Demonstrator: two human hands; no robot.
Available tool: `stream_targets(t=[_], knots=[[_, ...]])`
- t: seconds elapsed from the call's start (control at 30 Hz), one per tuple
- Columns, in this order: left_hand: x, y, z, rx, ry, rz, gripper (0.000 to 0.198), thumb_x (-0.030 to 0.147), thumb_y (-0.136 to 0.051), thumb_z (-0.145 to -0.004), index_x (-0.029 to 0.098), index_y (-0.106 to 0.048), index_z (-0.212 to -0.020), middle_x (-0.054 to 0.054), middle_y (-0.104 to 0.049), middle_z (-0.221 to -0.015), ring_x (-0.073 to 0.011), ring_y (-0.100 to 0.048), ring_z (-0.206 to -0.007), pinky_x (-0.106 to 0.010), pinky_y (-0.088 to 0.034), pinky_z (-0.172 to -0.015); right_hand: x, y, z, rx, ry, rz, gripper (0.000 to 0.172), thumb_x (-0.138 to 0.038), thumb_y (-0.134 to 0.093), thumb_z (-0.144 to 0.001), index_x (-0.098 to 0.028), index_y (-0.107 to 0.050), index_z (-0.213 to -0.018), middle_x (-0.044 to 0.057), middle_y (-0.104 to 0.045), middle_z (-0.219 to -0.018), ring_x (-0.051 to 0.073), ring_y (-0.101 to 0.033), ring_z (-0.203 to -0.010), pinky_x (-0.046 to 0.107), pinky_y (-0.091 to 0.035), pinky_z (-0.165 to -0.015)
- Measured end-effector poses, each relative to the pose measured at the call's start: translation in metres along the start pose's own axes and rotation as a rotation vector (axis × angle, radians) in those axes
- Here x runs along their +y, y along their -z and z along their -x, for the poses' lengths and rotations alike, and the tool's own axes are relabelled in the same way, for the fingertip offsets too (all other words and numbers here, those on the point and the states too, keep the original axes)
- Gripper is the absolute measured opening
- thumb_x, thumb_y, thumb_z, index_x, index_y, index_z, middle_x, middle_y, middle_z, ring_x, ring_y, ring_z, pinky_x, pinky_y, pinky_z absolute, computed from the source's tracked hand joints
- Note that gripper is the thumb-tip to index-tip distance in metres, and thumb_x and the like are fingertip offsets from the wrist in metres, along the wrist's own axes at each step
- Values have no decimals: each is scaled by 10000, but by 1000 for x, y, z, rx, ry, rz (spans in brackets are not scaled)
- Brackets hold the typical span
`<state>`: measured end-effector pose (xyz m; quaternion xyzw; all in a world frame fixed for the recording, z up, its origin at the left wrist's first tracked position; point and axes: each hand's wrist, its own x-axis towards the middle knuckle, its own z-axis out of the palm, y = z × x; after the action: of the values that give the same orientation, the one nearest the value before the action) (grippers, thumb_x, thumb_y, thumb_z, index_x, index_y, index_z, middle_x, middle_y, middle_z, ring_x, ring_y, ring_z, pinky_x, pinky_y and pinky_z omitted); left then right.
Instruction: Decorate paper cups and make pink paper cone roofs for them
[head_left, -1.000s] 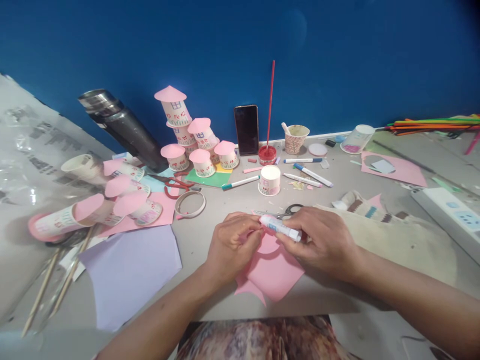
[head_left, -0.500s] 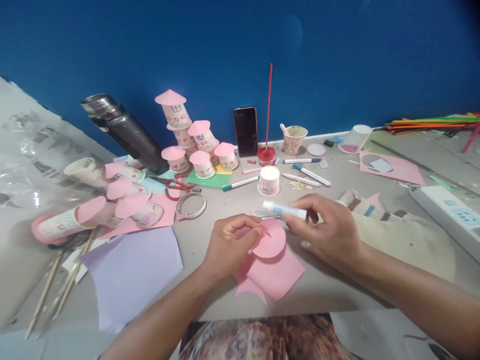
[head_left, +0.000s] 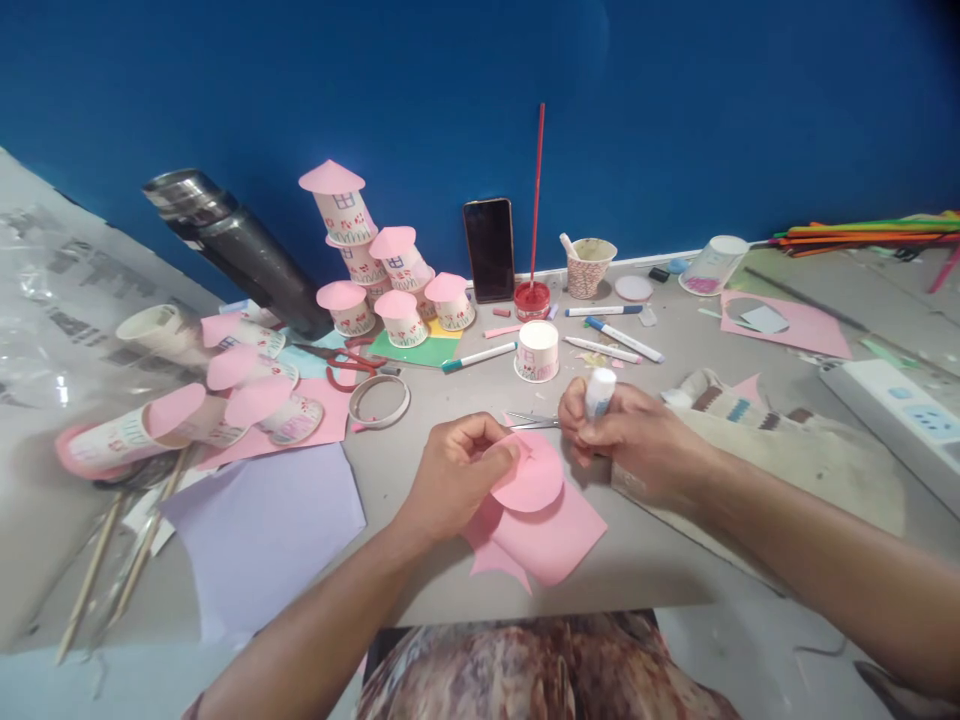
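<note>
My left hand (head_left: 452,476) pinches the left edge of a pink paper circle (head_left: 534,480) and holds it just above a pink paper sheet (head_left: 551,545) on the grey table (head_left: 420,450). My right hand (head_left: 628,441) is closed around a white glue stick (head_left: 598,392), held upright, right of the circle. Scissors (head_left: 529,421) lie partly hidden behind both hands. A small white paper cup (head_left: 538,351) stands upside down just beyond them.
A stack of cup houses with pink cone roofs (head_left: 379,270) stands at the back, more lie at left (head_left: 225,400). Also there: a phone (head_left: 488,250), red paint pot with brush (head_left: 533,298), markers (head_left: 622,338), tape roll (head_left: 379,401), lilac paper (head_left: 259,530), flask (head_left: 229,250), power strip (head_left: 900,415).
My right hand has lifted the glue stick off the pink circle and turned it from lying sideways to upright. The left hand keeps its pinch on the circle.
</note>
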<state>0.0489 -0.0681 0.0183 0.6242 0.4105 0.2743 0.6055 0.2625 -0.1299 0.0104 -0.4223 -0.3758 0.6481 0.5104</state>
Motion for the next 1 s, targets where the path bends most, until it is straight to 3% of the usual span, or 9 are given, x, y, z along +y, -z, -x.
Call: stream_targets(t=[0.13,0.23,0.33,0.53,0.73,1.0], knots=[[0,-2,3,-10,-37,-83,159,243,-692,-772,171,-627,-646,24,-602,-633,-99,-478,-589,-222,-375,-553,4,-9,1,91,54,469,416,-290,-844,-675,-206,-684,-1049,-70,-495,-689,109,-444,-600,237,-325,-522],[1,-4,5,-5,-69,-151,144,221,-677,-776,172,-646,-645,21,-622,-635,-105,-487,-599,-227,-384,-567,6,-15,-3,81,124,654,276,-294,-831,-689,-178,-728,-917,-54,-545,-666,109,-459,-618,236,-334,-540],[1,-5,6,0,-78,-162,137,219,-691,-777,171,-659,-653,27,-613,-618,-103,-478,-595,-228,-383,-565,10,-17,-4,116,183,663,145,-292,-757,-769,-161,-696,-761,-42,-558,-637,104,-451,-606,239,-341,-547],[0,-6,5,4,-71,-151,167,245,-708,-790,165,-661,-651,19,-627,-625,-106,-502,-606,-231,-398,-577,11,-15,-3,115,210,680,131,-275,-707,-813,-158,-701,-753,-55,-505,-588,95,-417,-571,235,-336,-530],[2,-8,6,-20,-24,-105,183,279,-725,-764,165,-666,-634,11,-639,-619,-108,-509,-590,-235,-402,-571,11,-18,-3,128,260,684,136,-247,-690,-793,-166,-672,-685,-25,-590,-615,111,-479,-599,241,-379,-547],[3,-5,4,6,53,-22,148,253,-718,-694,173,-634,-601,23,-586,-574,-107,-479,-550,-235,-371,-525,1,-14,2,127,46,394,118,-254,-691,-753,-159,-746,-795,-16,-606,-621,112,-482,-557,238,-349,-504]])
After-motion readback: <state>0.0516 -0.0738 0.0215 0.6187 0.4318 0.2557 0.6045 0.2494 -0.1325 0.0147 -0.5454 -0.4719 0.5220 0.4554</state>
